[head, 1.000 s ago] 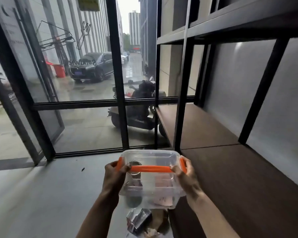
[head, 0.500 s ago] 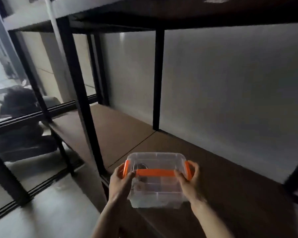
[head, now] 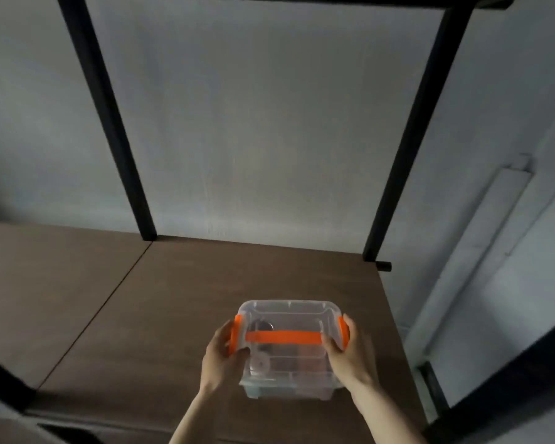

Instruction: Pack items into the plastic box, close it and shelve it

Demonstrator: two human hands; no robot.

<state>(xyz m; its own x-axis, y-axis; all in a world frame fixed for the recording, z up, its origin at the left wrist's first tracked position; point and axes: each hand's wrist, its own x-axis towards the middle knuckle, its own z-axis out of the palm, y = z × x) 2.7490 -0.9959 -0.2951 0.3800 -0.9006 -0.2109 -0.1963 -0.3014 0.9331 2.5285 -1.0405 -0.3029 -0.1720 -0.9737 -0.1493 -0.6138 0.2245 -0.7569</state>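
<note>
A brown shelf board (head: 180,302) fills the lower half of the frame, backed by a pale grey wall (head: 269,123) and framed by black uprights (head: 109,123); your left hand (head: 222,357) wraps the left end of the plastic box (head: 289,347), thumb on the lid near the orange clip (head: 235,334); your right hand (head: 346,354) grips the right end the same way, fingers curled over the other clip; between them an orange handle (head: 282,337) lies flat across the closed clear lid; the box sits low and centre-right in the frame, over the shelf board, though you cannot tell whether its base touches; blurred items show through the plastic; a seam in the board runs diagonally to the left of the box.
</note>
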